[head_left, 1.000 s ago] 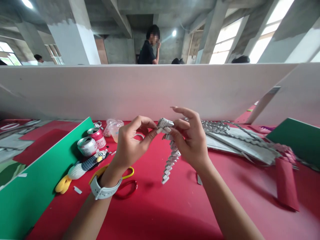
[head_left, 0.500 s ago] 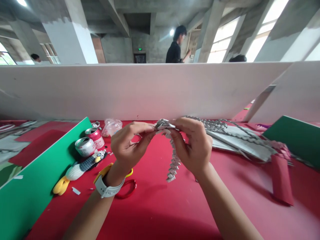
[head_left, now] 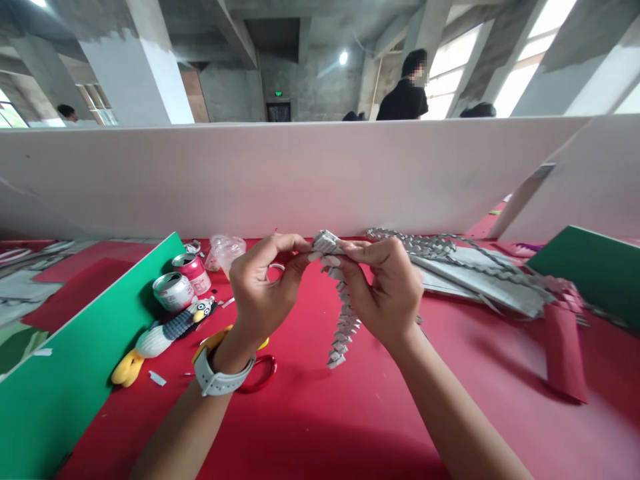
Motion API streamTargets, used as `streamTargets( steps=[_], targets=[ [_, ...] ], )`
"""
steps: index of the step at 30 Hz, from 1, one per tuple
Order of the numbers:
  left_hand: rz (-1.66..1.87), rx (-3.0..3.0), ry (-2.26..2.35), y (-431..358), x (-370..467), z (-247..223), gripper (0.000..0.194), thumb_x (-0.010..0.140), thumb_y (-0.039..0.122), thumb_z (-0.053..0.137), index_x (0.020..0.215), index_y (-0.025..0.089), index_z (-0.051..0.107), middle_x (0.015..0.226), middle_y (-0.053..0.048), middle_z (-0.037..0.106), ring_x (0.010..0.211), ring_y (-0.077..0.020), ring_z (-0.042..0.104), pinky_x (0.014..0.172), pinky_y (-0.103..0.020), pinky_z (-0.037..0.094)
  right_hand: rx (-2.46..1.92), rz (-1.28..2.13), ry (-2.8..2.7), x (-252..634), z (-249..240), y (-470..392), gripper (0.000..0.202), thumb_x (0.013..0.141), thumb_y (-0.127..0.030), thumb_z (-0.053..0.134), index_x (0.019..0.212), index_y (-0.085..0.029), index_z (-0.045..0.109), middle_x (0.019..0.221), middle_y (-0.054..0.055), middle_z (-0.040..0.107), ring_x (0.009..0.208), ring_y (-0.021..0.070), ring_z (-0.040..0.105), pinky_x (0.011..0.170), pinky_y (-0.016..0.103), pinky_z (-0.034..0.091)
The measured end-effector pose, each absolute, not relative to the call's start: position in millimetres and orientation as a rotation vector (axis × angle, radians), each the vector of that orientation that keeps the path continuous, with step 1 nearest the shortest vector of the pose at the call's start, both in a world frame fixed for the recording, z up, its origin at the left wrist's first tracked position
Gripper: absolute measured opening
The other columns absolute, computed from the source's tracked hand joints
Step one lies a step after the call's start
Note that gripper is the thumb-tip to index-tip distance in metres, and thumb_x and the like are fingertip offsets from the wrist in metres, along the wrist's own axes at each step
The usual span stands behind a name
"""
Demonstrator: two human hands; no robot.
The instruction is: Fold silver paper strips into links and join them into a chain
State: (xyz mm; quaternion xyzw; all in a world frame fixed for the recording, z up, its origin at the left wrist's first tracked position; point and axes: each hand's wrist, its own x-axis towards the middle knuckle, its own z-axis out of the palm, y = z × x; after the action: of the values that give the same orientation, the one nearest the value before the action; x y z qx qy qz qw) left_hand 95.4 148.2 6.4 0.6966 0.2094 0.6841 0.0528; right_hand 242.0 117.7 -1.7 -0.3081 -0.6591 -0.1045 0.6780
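Note:
A folded grey paper chain (head_left: 344,327) hangs in zigzag links above the red tabletop (head_left: 310,420). Its upper end is pinched between the fingertips of my left hand (head_left: 267,280) and my right hand (head_left: 385,283), with a pale folded piece showing between them. Both hands are closed on this end, thumbs below and index fingers above. The chain's lower end dangles free between my wrists. Scissors with a red and a yellow handle (head_left: 260,373) lie partly hidden behind my left wrist, which wears a pale band.
On the left stand two cans (head_left: 174,292), a penguin toy (head_left: 163,339), crumpled clear plastic (head_left: 225,252) and a green divider (head_left: 75,340). Braided grey strips (head_left: 430,248), flat grey paper (head_left: 480,280) and a red paper roll (head_left: 565,353) lie right. A white partition (head_left: 300,180) runs behind.
The folded piece between my fingertips has turned, showing more of its pale face. The hanging chain has swung slightly left at its lower end. A person beyond the partition has moved right.

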Motion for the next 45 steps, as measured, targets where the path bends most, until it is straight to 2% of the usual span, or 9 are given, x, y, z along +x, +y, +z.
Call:
streamTargets(
  steps=[4,11,17,21,26,33,35,39,45],
  targets=[
    [2.035,1.992,0.651,144,98,4,0.009,0.081,0.013,0.07,0.087,0.021,0.069,0.077,0.001,0.071,0.067,-0.0101,0.067,0.062,-0.021,0.057,-0.668,-0.102,-1.467,239,-3,119,0.015,0.085,-0.011,0.062,0.082,-0.024,0.055,0.079,0.0,0.068,0.074,0.0155,0.071,0.059,0.026,0.058],
    [1.965,2.201,0.554,143,86,15,0.003,0.083,0.019,0.07,0.085,0.021,0.07,0.077,0.0,0.072,0.068,-0.0112,0.067,0.06,-0.022,0.057,-0.64,0.205,-1.459,240,-1,120,0.018,0.086,-0.022,0.065,0.077,-0.023,0.05,0.07,-0.002,0.063,0.063,0.0121,0.065,0.056,0.025,0.055],
    [1.996,2.275,0.571,149,80,15,0.006,0.081,0.023,0.073,0.086,0.024,0.071,0.077,0.001,0.074,0.066,-0.0128,0.069,0.059,-0.024,0.059,-0.735,0.455,-1.462,244,7,115,0.016,0.087,-0.028,0.065,0.1,-0.023,0.057,0.073,-0.001,0.067,0.053,0.0099,0.057,0.044,0.023,0.048],
    [2.086,2.3,0.47,150,82,12,0.012,0.079,0.017,0.074,0.088,0.024,0.07,0.076,0.002,0.074,0.066,-0.013,0.069,0.057,-0.025,0.058,-0.698,0.498,-1.499,246,11,113,0.016,0.085,-0.031,0.069,0.085,-0.02,0.057,0.067,-0.002,0.064,0.054,0.0093,0.055,0.046,0.022,0.047],
    [2.077,2.383,0.387,146,80,15,0.017,0.078,0.013,0.075,0.088,0.025,0.069,0.077,0.002,0.073,0.067,-0.0124,0.069,0.059,-0.025,0.058,-0.672,0.601,-1.514,249,14,112,0.026,0.081,-0.039,0.072,0.079,-0.021,0.053,0.066,-0.002,0.062,0.054,0.0097,0.054,0.046,0.022,0.046],
    [1.9,2.026,0.693,135,89,18,0.007,0.077,0.018,0.075,0.077,0.018,0.068,0.066,0.002,0.07,0.052,-0.0096,0.064,0.046,-0.019,0.053,-0.781,0.326,-1.609,249,12,111,0.007,0.088,-0.021,0.061,0.084,-0.021,0.056,0.072,-0.001,0.067,0.054,0.009,0.056,0.048,0.021,0.046],
    [1.883,1.923,0.71,133,96,16,0.009,0.077,0.017,0.075,0.082,0.017,0.068,0.063,0.003,0.069,0.049,-0.0085,0.062,0.043,-0.017,0.05,-0.786,0.305,-1.615,250,11,114,0.006,0.088,-0.018,0.06,0.086,-0.02,0.056,0.072,-0.001,0.066,0.054,0.0086,0.056,0.048,0.021,0.045],
    [2.05,1.896,0.654,137,105,5,0.02,0.08,0.016,0.073,0.097,0.018,0.064,0.075,0.001,0.072,0.062,-0.0102,0.069,0.054,-0.018,0.056,-0.775,0.352,-1.607,255,11,119,0.009,0.088,-0.019,0.061,0.082,-0.019,0.054,0.066,-0.003,0.06,0.051,0.0064,0.047,0.046,0.019,0.039],
    [1.941,2.27,0.433,163,90,1,0.021,0.077,0.016,0.077,0.092,0.02,0.063,0.078,0.003,0.07,0.068,-0.009,0.07,0.061,-0.017,0.057,-0.783,0.636,-1.703,266,17,120,0.022,0.087,-0.029,0.065,0.076,-0.019,0.05,0.059,-0.006,0.047,0.048,0.0044,0.033,0.043,0.019,0.03]
  ],
)
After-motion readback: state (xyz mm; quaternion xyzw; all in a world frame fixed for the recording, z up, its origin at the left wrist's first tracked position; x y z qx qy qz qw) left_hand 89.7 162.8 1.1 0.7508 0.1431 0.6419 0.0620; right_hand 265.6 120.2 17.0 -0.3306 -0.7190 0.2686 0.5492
